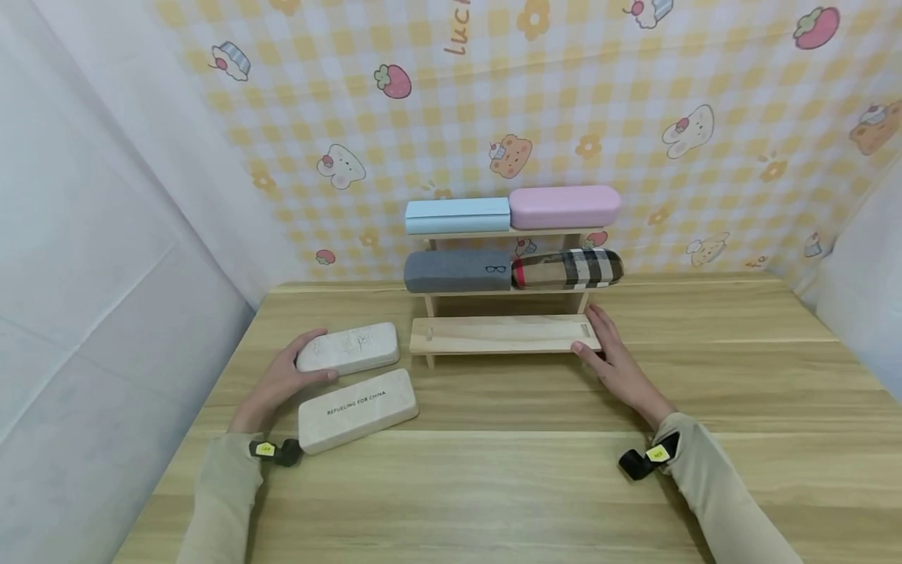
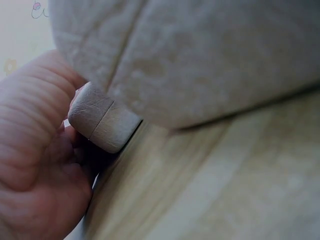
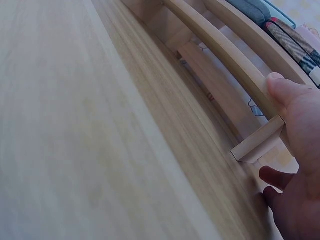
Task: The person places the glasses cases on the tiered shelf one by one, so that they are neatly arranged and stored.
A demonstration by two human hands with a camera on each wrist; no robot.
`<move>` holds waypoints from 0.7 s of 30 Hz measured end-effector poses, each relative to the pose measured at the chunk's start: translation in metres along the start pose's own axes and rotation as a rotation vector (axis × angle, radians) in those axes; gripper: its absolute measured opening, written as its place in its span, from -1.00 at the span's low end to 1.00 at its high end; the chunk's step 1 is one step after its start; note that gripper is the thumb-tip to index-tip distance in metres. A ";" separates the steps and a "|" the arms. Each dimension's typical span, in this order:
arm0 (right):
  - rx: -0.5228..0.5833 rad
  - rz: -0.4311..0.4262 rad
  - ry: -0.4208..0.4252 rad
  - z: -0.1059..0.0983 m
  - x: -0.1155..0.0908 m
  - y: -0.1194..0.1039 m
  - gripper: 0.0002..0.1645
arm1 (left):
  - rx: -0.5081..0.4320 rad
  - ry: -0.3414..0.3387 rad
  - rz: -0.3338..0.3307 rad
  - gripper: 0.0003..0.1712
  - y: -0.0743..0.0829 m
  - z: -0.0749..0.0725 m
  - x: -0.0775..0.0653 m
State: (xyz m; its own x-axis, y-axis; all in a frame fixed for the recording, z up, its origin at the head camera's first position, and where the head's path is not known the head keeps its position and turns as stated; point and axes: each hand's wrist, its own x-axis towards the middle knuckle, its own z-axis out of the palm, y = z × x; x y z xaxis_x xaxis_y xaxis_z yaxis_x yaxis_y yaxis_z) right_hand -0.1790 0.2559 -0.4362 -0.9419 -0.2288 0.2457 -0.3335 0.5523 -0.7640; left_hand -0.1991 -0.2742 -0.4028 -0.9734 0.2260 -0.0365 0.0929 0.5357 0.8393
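Observation:
A cream glasses case (image 1: 348, 348) with a faint drawing on its lid lies on the table left of a three-tier wooden rack (image 1: 503, 334). My left hand (image 1: 285, 384) holds it at its left end, thumb along the near side and fingers at the far side. Just nearer lies a second cream glasses case (image 1: 358, 411), lettered "REFUELING FOR CHINA"; in the left wrist view it covers much of the hand's work. On the rack's right end, my right hand (image 1: 620, 368) grips the lowest shelf, thumb on its front edge. The other fingers are beside the end.
The top shelf carries a light blue glasses case (image 1: 458, 215) and a pink one (image 1: 565, 207). On the middle shelf lie a grey case (image 1: 456, 272) and a plaid case (image 1: 567, 269). A patterned yellow-check cloth (image 1: 451, 125) hangs behind the wooden table (image 1: 493, 493).

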 end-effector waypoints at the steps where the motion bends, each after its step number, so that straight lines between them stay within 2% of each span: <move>1: -0.001 0.000 0.000 0.000 0.000 0.000 -0.17 | 0.003 0.000 0.000 -0.01 -0.003 0.000 0.001; 7: -0.003 0.006 -0.008 0.000 0.000 0.000 -0.17 | 0.012 0.014 -0.021 -0.01 -0.025 0.000 0.007; 9: 0.001 0.006 -0.008 0.001 0.000 0.000 -0.17 | -0.001 0.016 -0.022 -0.02 -0.024 0.001 0.007; 16: 0.001 0.005 -0.002 0.001 0.000 0.000 -0.17 | -0.006 0.017 -0.009 -0.08 0.000 0.001 -0.001; 21: 0.002 0.005 0.001 0.000 -0.001 0.001 -0.17 | 0.013 0.029 -0.018 -0.05 -0.016 0.000 0.005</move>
State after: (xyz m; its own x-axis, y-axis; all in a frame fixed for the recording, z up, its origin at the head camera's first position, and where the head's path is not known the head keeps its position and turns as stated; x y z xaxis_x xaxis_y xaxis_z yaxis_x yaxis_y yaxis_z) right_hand -0.1786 0.2563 -0.4369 -0.9436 -0.2252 0.2425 -0.3287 0.5520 -0.7663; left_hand -0.2052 -0.2813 -0.4161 -0.9807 0.1925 -0.0354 0.0779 0.5501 0.8315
